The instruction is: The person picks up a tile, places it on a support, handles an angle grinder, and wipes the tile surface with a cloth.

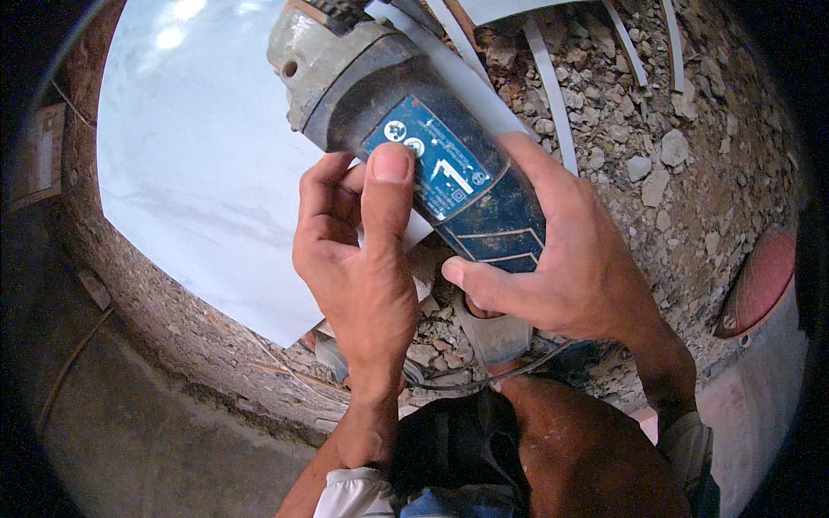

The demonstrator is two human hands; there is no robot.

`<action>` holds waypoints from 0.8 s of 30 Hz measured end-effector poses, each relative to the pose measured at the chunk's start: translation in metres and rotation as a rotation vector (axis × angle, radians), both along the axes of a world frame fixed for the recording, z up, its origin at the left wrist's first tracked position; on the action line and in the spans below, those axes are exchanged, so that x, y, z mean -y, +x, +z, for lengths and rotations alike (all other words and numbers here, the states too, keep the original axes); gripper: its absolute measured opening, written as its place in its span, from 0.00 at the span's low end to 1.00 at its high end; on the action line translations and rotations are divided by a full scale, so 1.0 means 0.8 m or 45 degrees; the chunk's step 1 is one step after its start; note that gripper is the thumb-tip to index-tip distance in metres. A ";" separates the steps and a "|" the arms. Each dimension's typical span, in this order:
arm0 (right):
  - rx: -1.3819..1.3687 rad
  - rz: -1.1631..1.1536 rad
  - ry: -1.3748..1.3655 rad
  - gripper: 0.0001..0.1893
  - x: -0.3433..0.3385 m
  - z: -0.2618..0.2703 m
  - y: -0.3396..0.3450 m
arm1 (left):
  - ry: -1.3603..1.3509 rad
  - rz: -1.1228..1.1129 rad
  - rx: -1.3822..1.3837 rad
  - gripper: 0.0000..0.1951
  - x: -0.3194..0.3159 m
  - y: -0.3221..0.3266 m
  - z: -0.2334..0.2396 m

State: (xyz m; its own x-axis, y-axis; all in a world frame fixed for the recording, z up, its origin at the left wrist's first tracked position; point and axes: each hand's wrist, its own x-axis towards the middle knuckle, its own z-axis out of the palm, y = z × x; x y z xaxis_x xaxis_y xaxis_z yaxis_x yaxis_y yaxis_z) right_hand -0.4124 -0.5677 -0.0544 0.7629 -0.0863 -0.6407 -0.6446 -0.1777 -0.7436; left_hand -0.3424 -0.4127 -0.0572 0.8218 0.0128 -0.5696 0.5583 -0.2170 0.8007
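Note:
A dusty blue Bosch angle grinder [479, 220] is held up in front of me, its grey metal gear head [324, 58] at the upper left. My right hand [570, 252] wraps round the rear of the blue body. My left hand [363, 239] grips the middle from the other side, the thumb lying over the worn blue label and the fingers curled behind. The grinder's disc cannot be made out. Beneath it, a large glossy white tile or panel [201, 181] with faint grey veining lies at the left.
Broken stones [673, 149] and dirt cover the ground at the right, with narrow white strips [554, 97] across them. A dark cable [466, 385] runs near my feet. A reddish oval object [758, 285] lies far right. A cardboard box [39, 155] stands far left.

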 end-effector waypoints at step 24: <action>0.021 -0.054 0.080 0.40 0.003 0.003 -0.030 | -0.035 -0.013 -0.040 0.28 0.004 -0.030 0.005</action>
